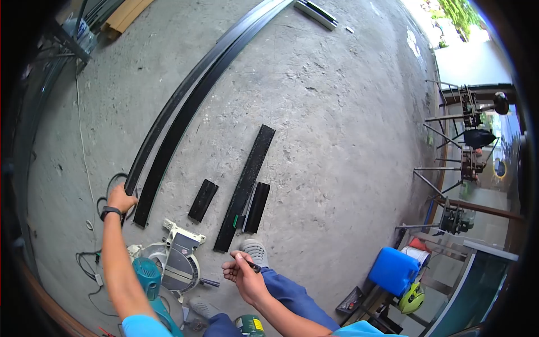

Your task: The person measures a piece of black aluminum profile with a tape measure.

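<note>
My left hand [119, 199], with a dark band on its wrist, is closed round the near end of a long black metal profile [163, 117]. A second long black profile [174, 140] lies right beside it on the floor. In front of my body, my right hand [246, 276] is closed on a small dark pen-like object [254, 266], mostly hidden by the fingers. Between my arms stands a miter saw [182, 261] with a teal motor housing. Ahead of it lie a short black offcut [203, 200], a longer black piece [247, 185] and another short piece [257, 208].
Further off on the concrete floor lies a profile piece [316, 14]. A blue jerrycan [394, 271] and a yellow-green helmet [412, 298] are at the lower right. Machines on stands [469, 163] line the right side. A cable [84, 140] runs along the left.
</note>
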`<state>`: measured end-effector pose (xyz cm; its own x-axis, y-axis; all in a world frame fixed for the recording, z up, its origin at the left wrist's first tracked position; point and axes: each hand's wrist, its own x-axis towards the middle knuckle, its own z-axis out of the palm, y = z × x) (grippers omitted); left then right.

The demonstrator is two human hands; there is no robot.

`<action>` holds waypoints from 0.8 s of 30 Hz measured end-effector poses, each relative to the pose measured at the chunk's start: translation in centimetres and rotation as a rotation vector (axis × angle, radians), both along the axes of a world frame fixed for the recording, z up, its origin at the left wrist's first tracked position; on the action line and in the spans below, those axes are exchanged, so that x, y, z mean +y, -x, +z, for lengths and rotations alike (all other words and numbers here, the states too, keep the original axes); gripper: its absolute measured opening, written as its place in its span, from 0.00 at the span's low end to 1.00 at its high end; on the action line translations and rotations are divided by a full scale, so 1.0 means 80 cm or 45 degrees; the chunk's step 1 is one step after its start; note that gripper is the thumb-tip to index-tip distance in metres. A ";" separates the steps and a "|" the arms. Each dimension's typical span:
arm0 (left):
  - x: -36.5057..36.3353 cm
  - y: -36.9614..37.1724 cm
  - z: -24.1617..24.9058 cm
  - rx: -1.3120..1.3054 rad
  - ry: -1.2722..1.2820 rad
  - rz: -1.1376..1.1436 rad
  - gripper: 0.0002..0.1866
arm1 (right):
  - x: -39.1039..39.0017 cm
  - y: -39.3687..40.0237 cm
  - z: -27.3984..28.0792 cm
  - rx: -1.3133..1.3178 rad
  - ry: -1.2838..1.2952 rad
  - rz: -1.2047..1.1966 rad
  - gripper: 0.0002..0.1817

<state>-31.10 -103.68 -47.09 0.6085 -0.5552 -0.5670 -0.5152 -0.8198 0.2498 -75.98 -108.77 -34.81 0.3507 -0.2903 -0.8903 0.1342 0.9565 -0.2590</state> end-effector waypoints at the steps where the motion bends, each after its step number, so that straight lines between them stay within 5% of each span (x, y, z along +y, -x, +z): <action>1: -0.008 0.002 0.040 0.087 0.079 -0.004 0.28 | 0.003 0.002 -0.001 0.003 -0.001 -0.024 0.19; 4: -0.003 0.030 0.134 0.096 0.316 -0.128 0.38 | 0.011 0.002 -0.002 0.032 0.029 -0.090 0.19; 6: -0.041 0.108 0.275 0.214 0.089 -0.129 0.44 | 0.021 0.005 -0.006 0.078 0.116 -0.172 0.17; 11: -0.037 0.302 0.358 0.852 0.546 -0.189 0.45 | 0.027 0.028 -0.018 0.364 0.369 -0.660 0.16; 13: -0.023 0.383 0.322 1.093 0.472 0.010 0.44 | 0.015 0.074 -0.026 0.478 0.532 -0.563 0.18; 14: -0.007 0.424 0.286 1.063 0.567 0.082 0.41 | 0.010 0.133 -0.056 0.371 0.867 -0.404 0.20; 17: 0.062 0.534 0.181 0.741 0.498 0.198 0.38 | -0.017 0.123 0.013 0.688 0.916 -0.637 0.24; 24: 0.283 0.603 0.009 0.422 0.310 0.372 0.30 | 0.075 0.121 -0.006 0.446 0.516 -0.426 0.26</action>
<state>-79.37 -81.06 -46.37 0.5672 -0.5289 -0.6313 -0.1338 -0.8155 0.5630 -85.65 -102.73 -35.32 -0.1098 -0.6720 -0.7324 0.2504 0.6944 -0.6747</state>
